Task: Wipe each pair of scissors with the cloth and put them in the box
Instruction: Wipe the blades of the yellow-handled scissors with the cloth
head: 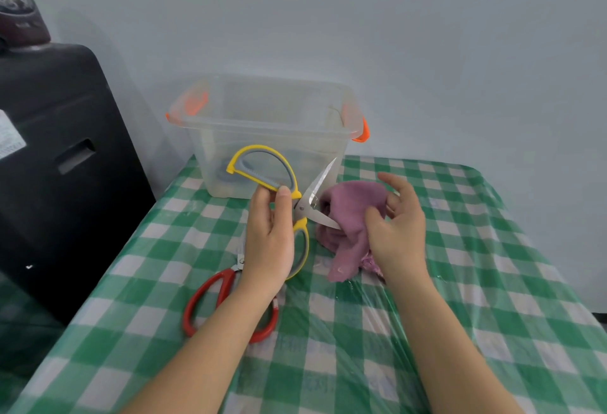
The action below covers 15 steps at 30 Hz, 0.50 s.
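while left hand (269, 236) grips yellow scissors (297, 203), label (10, 134) unreadable

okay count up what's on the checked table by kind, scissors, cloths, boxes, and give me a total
Scissors: 2, yellow scissors held by the left hand, red scissors lying on the table
Cloths: 1, purple cloth at the right hand
Boxes: 1, clear box
Total: 4

2 bare forearms enter from the bottom edge, uncovered to the point where they leave the picture. No sleeve cuff shows on either. The left hand (269, 236) and the right hand (399, 229) are bare, with short, plain fingernails.
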{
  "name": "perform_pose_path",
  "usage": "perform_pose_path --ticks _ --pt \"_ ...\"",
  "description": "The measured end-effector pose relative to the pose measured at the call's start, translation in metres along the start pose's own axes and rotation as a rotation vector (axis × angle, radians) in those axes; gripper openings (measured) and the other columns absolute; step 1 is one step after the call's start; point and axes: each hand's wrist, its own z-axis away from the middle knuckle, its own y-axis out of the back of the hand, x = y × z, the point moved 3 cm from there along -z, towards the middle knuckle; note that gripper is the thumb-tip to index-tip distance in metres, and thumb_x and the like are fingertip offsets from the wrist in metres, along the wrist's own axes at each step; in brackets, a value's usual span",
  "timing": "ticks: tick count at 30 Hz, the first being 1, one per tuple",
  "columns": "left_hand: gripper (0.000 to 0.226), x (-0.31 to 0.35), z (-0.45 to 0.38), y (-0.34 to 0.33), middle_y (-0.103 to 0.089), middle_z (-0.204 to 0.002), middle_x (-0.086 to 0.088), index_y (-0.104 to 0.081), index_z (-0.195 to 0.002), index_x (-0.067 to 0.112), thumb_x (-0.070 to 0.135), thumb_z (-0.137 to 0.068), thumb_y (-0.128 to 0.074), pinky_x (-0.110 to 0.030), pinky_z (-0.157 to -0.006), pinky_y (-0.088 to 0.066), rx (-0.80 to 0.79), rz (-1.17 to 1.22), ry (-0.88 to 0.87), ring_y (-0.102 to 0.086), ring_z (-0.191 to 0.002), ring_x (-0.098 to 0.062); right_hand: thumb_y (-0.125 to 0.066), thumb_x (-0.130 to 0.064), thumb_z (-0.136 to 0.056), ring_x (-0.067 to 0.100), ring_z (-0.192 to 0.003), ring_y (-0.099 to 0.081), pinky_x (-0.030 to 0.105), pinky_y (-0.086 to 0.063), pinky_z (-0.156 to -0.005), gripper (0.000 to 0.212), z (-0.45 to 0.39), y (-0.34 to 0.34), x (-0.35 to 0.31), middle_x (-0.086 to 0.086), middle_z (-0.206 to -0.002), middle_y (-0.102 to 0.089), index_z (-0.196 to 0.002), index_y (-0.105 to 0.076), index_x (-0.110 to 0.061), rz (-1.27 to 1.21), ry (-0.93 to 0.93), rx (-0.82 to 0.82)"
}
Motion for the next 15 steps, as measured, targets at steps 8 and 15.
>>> perform_pose_path --ticks 8,15 --pt "0.023 -0.0017 -0.004 0.0049 -0.053 -0.07 0.009 -0.052 -0.085 0.025 0.025 -0.103 -0.04 -0.019 -0.05 -0.039 0.115 0.051 0.103 -0.051 -0.064 -0.008 -0.061 -0.002 -0.086 0.009 -0.096 -0.044 0.007 -0.037 -0.076 0.033 -0.004 0.0107 0.0029 0.002 -0.095 -0.063 -0.095 -0.063 -0.033 0.24 0.163 0.21" --pt "0.026 -0.001 -0.0031 0.0059 -0.053 -0.076 0.002 -0.052 -0.08 0.026 0.029 -0.103 -0.04 -0.025 -0.055 -0.04 0.101 0.043 0.179 -0.049 -0.06 -0.002 -0.064 -0.005 -0.087 0.01 -0.051 -0.047 0.022 -0.039 -0.051 0.026 -0.0049 0.009 0.0045 -0.01 -0.068 -0.059 -0.08 -0.06 -0.03 0.215 0.12 0.105"
